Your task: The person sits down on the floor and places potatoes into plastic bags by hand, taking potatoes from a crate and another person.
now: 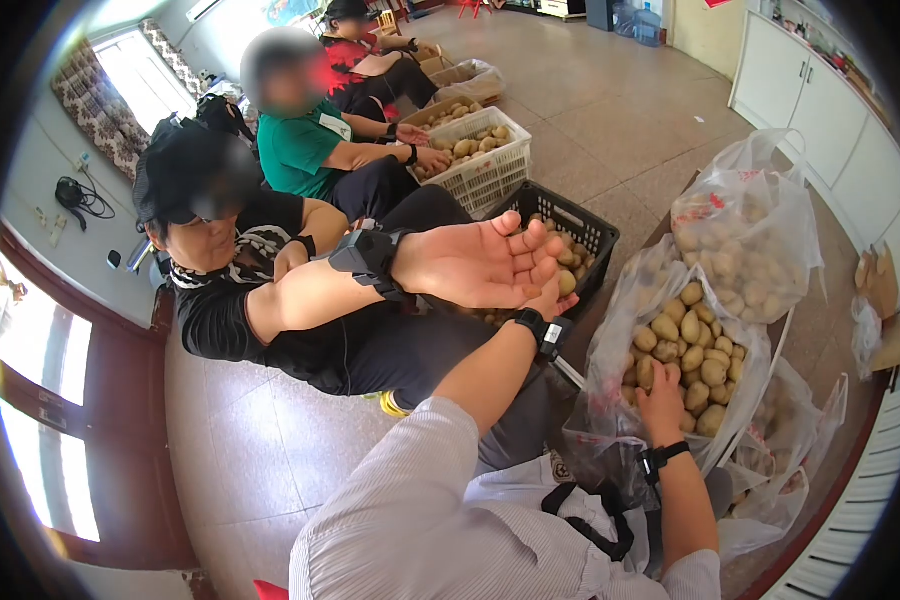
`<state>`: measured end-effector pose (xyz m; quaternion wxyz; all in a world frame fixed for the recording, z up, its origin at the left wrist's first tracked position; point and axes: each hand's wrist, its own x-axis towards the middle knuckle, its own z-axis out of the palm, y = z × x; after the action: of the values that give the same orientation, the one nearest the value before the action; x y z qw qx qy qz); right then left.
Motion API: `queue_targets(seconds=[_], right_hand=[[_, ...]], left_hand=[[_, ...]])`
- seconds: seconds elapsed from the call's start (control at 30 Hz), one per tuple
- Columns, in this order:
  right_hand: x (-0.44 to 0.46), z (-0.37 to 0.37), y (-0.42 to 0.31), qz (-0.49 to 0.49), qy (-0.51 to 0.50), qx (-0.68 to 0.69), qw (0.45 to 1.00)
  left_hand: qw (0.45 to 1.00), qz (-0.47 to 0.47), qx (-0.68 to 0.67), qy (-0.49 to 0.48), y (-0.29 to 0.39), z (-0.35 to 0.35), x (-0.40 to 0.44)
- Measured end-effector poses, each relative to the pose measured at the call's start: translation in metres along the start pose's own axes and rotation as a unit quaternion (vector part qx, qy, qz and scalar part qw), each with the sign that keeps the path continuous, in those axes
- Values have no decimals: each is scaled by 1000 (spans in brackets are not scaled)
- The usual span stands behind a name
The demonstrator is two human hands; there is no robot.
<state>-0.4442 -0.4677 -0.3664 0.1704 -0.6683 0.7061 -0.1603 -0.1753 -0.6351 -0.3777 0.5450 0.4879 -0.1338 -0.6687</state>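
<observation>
Nearest, the wearer's right hand (662,403) reaches into an open plastic bag (600,420), its slightly bent fingers resting on the potatoes (710,372). Whether it grips one cannot be established. The potatoes are heaped high inside, none individually wrapped.

A further plastic bag (792,462) lies beside it on the right; its contents are poorly visible through the film.

Farther forward, the wearer's left hand (544,305) is beside a single potato (567,283), partly behind a co-worker's open, upturned hand (485,262). Fingers overlap here; whether the left hand is clamped on that potato cannot be told.

Beyond is a black crate (598,233), with loose potatoes inside. To its right a large plastic bag (738,235) stands bulging with potatoes.

Farthest, another co-worker's hands are at a white crate (485,182), well stocked. Assessment: handling is under way, not finished; potatoes lie loose in both crates and the near bag is open.
</observation>
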Motion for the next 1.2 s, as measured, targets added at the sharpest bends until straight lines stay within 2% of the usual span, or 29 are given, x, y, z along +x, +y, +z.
queue_targets(seconds=[0.1, 0.2, 0.4, 0.43, 0.5, 0.63, 0.7, 0.8, 0.93, 1.0, 1.03, 1.07, 1.1, 1.13, 1.2], right_hand=[[5, 4, 0, -19, -13, -21, 1000], [8, 5, -2, -22, -13, -30, 999], [12, 6, -4, -19, -9, -46, 999], [12, 7, -5, -16, -12, -51, 998], [14, 12, -1, -24, -3, -65, 998], [15, 14, -2, -22, 4, -90, 996], [14, 14, -2, -29, 9, -95, 995], [11, 11, -1, -40, 15, -95, 995], [8, 10, -2, -49, 19, -92, 994], [1, 9, 0, -44, 10, -88, 995], [6, 8, -3, -39, 6, -84, 996], [5, 5, -6, -24, -5, -74, 997], [7, 3, -9, -9, -18, -65, 998], [10, 4, -10, -15, -1, -60, 998], [8, 3, -6, -14, 1, -34, 999]], left_hand=[[999, 36, 6, 31, -4, -9, 7], [999, 37, -13, 8, -11, -25, 26], [996, 83, 0, 28, -27, -57, 63], [937, 265, 226, -15, -33, -74, 79], [794, 423, 432, -58, -40, -91, 98], [699, 451, 555, 7, -41, -103, 112], [671, 458, 583, 24, -39, -103, 112], [665, 456, 589, 49, -38, -99, 104], [646, 314, 695, 20, -67, -114, 135], [619, 255, 743, 13, -65, -121, 166], [772, 215, 598, 18, -58, -96, 132], [934, 107, 340, 35, -41, -54, 84], [976, 45, 206, 64, -21, -17, 48], [988, 2, 122, 94, -11, 14, 11], [989, 17, 136, 49, -14, 27, -6]])
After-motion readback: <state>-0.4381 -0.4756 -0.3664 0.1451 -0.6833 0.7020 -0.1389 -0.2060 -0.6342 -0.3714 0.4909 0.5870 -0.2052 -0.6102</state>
